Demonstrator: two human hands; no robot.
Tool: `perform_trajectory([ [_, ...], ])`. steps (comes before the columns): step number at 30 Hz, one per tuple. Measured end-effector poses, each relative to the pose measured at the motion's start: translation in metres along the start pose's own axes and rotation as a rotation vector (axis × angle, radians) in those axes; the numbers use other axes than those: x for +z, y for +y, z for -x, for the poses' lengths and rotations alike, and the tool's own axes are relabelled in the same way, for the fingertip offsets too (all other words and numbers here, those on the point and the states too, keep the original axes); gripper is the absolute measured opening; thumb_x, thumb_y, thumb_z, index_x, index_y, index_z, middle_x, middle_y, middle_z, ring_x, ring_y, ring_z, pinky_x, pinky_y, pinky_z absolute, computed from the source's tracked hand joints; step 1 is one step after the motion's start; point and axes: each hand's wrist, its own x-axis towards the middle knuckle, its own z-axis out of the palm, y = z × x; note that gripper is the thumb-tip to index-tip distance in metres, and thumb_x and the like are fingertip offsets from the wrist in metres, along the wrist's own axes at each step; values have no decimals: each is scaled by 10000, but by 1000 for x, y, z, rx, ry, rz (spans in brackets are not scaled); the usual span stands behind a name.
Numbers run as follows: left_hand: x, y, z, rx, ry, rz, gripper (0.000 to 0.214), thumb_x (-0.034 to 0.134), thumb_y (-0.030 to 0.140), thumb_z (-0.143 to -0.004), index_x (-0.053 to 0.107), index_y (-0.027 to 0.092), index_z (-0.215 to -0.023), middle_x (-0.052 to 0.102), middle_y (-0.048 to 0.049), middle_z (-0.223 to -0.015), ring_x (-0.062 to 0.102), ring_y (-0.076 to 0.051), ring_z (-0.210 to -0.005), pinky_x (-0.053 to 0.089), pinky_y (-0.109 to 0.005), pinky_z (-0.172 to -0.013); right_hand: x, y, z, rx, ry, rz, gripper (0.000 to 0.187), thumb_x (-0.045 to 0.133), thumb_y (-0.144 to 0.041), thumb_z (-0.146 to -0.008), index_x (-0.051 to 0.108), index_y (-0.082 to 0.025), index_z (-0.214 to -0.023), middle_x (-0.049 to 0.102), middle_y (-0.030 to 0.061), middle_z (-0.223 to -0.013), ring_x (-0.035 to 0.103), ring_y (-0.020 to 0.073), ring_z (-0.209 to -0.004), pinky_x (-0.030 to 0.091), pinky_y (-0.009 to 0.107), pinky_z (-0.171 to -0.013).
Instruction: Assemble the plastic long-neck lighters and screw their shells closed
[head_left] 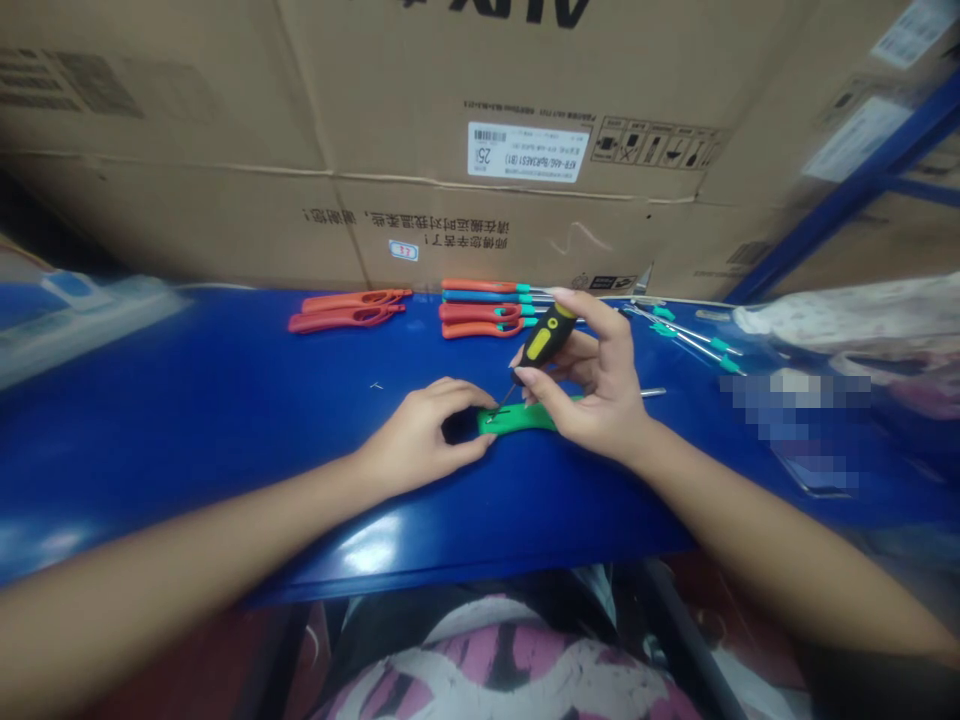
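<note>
A green stick lighter (517, 418) lies on the blue tabletop (225, 420) in front of the person, its long axis running left to right with the right end slightly farther away. Its metal tube (655, 392) points right, and its butt points left. The left hand (420, 430) pinches that butt between thumb and fingers, nearly closed. The right hand (604, 385), curled closed, grips a black-and-yellow screwdriver (546, 340), which slants down and leftward, tip at the handle's upper face near the butt.
</note>
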Motion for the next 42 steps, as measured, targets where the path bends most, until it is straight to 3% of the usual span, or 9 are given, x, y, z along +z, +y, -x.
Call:
perform_trajectory([
  [6, -2, 5, 1, -40, 89, 36, 92, 696, 197, -826, 615, 189, -870, 718, -54, -1049, 680, -207, -1005, 522, -346, -919, 0, -2, -1, 12, 54, 7, 649, 653, -350, -934, 289, -360, -1472, 652, 70, -1220, 709, 163, -758, 644, 273, -545],
  [14, -1, 5, 1, -2, 40, 43, 46, 672, 205, -854, 650, 188, -890, 711, -61, -1088, 672, -200, -1044, 504, -340, -957, -1, -4, -2, 15, 50, -12, 636, 644, -361, -945, 282, -376, -1468, 640, 71, -1255, 729, 171, -814, 646, 257, -571],
  [21, 0, 2, 1, -61, 47, 27, 143, 692, 213, -828, 563, 200, -888, 703, -36, -1052, 676, -199, -1005, 515, -340, -908, -1, -2, -1, 2, 33, -10, 642, 636, -328, -953, 283, -358, -1488, 661, 57, -1158, 710, 153, -748, 646, 271, -560],
  [30, 0, 3, 1, -87, -24, -4, 189, 706, 267, -824, 564, 213, -936, 705, -16, -1008, 684, -209, -958, 526, -350, -868, 1, 3, 0, 16, 0, -31, 667, 658, -267, -936, 289, -354, -1484, 599, 85, -1338, 705, 139, -776, 639, 255, -558],
  [42, 2, 1, 1, -79, -24, -8, 185, 705, 252, -839, 557, 212, -944, 701, 2, -994, 686, -191, -950, 515, -320, -860, 2, 4, 2, 5, -60, 50, 657, 576, -376, -986, 201, -366, -1526, 515, 108, -1458, 720, 167, -888, 642, 252, -581],
])
